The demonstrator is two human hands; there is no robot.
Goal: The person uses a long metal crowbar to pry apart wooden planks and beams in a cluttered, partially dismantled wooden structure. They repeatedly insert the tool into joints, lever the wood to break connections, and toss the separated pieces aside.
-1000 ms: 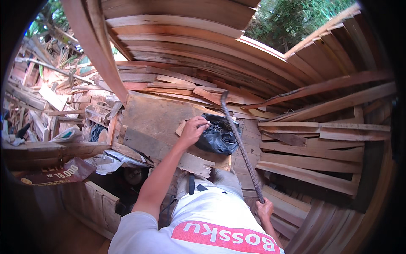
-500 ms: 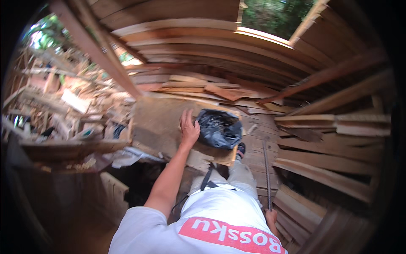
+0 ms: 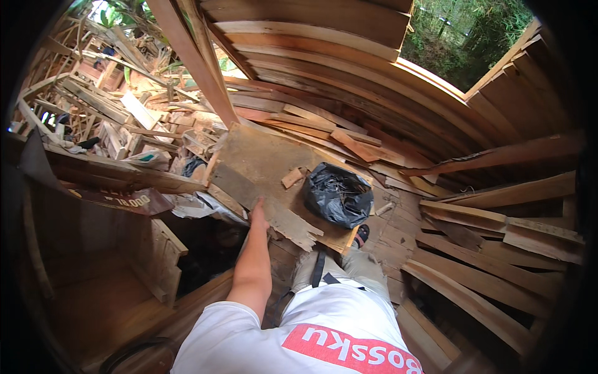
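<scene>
My left hand is at the near edge of a low wooden table, closed on the rim of a weathered grey board with a ragged end. The fingers under the board are hidden. To the right of the board, a black plastic bag stands on the table with its mouth open and dark thin pieces inside. Beside the bag lies a small wood block. My right hand is out of view.
Scrap timber is heaped at the far left. A plank wall with a window opening rises ahead. Loose boards lie on the right. A wooden compartment and a dark gap are near my left arm; my sandalled foot is by the table.
My left hand has moved from beside the black bag back to the board at the table's near edge. My right hand and the long dark rod near it have gone out of view.
</scene>
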